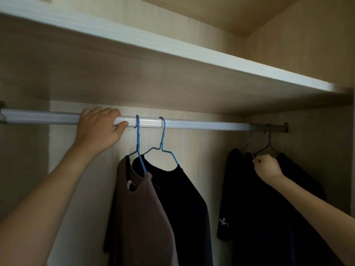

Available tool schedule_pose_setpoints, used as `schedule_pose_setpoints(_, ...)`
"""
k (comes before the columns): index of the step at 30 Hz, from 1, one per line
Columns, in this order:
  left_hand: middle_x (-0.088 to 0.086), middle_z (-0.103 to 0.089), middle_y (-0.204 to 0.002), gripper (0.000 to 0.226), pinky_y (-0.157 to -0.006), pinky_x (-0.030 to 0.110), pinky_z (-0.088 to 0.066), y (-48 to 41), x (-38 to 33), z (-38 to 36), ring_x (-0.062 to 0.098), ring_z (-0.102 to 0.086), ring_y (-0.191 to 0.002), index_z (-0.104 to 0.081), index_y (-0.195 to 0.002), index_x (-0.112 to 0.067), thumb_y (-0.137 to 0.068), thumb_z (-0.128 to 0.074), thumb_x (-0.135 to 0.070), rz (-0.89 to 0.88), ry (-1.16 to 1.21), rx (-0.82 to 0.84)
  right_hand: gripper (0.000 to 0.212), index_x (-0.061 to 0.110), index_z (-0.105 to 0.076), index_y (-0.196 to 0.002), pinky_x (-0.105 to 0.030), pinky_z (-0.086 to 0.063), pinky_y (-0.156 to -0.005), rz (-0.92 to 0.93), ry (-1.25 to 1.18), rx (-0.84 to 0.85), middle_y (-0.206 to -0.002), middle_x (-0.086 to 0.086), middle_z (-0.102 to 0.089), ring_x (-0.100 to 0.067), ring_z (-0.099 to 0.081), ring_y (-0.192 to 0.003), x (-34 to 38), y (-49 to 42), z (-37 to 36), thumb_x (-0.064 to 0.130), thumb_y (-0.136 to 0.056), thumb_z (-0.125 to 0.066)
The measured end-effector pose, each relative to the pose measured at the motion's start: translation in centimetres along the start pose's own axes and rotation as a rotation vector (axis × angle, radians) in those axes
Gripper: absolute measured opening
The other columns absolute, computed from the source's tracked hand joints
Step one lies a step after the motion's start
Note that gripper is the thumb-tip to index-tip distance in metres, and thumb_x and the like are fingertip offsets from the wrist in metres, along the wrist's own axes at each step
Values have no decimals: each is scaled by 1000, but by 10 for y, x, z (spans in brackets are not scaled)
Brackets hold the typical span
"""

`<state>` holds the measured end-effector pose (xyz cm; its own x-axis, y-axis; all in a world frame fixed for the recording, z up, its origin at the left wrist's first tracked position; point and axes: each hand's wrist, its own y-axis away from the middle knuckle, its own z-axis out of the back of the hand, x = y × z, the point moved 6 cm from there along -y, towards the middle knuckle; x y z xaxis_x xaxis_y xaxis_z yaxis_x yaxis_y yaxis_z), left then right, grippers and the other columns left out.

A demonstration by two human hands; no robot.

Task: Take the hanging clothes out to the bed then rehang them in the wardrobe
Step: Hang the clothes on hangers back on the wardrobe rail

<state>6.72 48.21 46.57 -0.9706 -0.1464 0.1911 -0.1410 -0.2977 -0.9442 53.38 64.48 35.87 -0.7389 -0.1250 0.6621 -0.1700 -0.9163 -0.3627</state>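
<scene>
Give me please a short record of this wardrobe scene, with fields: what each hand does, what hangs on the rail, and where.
left hand: grips the rail, just left of the blue hangers
right hand: fingers pinch the lower part of a dark hanger at the rail's right end
middle of rail: two blue hangers, one with a brown top, one with a black top
right end of rail: dark clothes, number unclear
above rail: shelf

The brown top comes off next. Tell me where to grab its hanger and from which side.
Probably grip the hanger by its neck, just under the hook, coming from the left: the left hand grips the rail right beside it, and the black top crowds its right.
</scene>
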Motion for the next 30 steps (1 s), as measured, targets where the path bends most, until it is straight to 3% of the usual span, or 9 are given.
schedule_pose_setpoints(4, 7, -68, -87, 42, -75, 38, -31, 0, 0, 1, 31, -58, -83, -63, -92, -14, -86, -37, -47, 17, 13, 3, 35, -21, -54, -100, -29, -30, -54, 122, -94, 73, -76, -19, -51, -24, -41, -55, 29, 32, -13, 12, -100, -43)
schedule_pose_setpoints(6, 7, -68, -88, 42, -76, 38, -31, 1, -1, 2, 30, -58, -83, -63, -92, -14, -86, -37, -47, 27, 15, 19, 35, -22, -56, -94, -27, -30, -53, 173, -130, 75, -69, -18, -50, -20, -40, -52, 46, 47, -17, 11, -99, -45)
schedule_pose_setpoints(9, 5, -67, -88, 45, -76, 37, -30, 1, 1, 4, 29, -57, -84, -63, -92, -15, -85, -34, -48, 46, 28, 28, 33, -3, -61, -70, -20, -31, -46, 249, -155, 97, -56, -7, -49, -13, -41, -44, 72, 68, -26, 8, -98, -48)
schedule_pose_setpoints(14, 4, -68, -89, 49, -78, 36, -30, 1, -1, 5, 28, -57, -85, -65, -95, -15, -84, -33, -49, 56, 65, 42, 25, 6, -75, -92, -8, -38, -46, 398, -150, 28, -62, 1, -64, -7, -55, -53, 107, 94, -44, 7, -94, -49)
schedule_pose_setpoints(18, 2, -67, -86, 46, -77, 37, -32, 2, -2, 4, 27, -56, -81, -64, -93, -16, -85, -32, -49, 48, 80, 44, 26, 8, -76, -89, -10, -40, -51, 482, -136, 2, -58, 6, -63, 2, -57, -49, 129, 109, -58, 8, -91, -51)
schedule_pose_setpoints(21, 2, -67, -85, 46, -76, 37, -32, 1, -2, 3, 28, -56, -80, -64, -92, -16, -85, -32, -48, 38, 72, 37, 25, 8, -75, -85, -14, -40, -54, 524, -122, 17, -63, -5, -68, -7, -56, -54, 141, 119, -66, 10, -91, -50)
schedule_pose_setpoints(25, 3, -67, -84, 46, -73, 37, -31, 1, -4, 1, 28, -56, -79, -63, -91, -15, -86, -32, -49, 11, 40, 22, 26, 13, -73, -90, -6, -41, -52, 533, -131, 145, -64, 0, -69, -1, -58, -49, 145, 124, -66, 11, -92, -48)
schedule_pose_setpoints(28, 4, -66, -81, 41, -72, 39, -33, 0, -6, 0, 30, -56, -76, -60, -85, -16, -87, -35, -48, -11, 25, 2, 25, 2, -71, -87, -20, -51, -56, 399, -328, 179, -72, -13, -72, -14, -63, -55, 130, 103, -43, 9, -91, -48)
schedule_pose_setpoints(30, 7, -66, -80, 40, -71, 40, -33, -1, -6, -1, 31, -57, -76, -60, -85, -16, -87, -37, -49, -16, 2, -17, 26, -3, -69, -83, -32, -52, -62, 357, -325, 5, -74, -17, -68, -25, -62, -64, 108, 71, -12, 12, -90, -49)
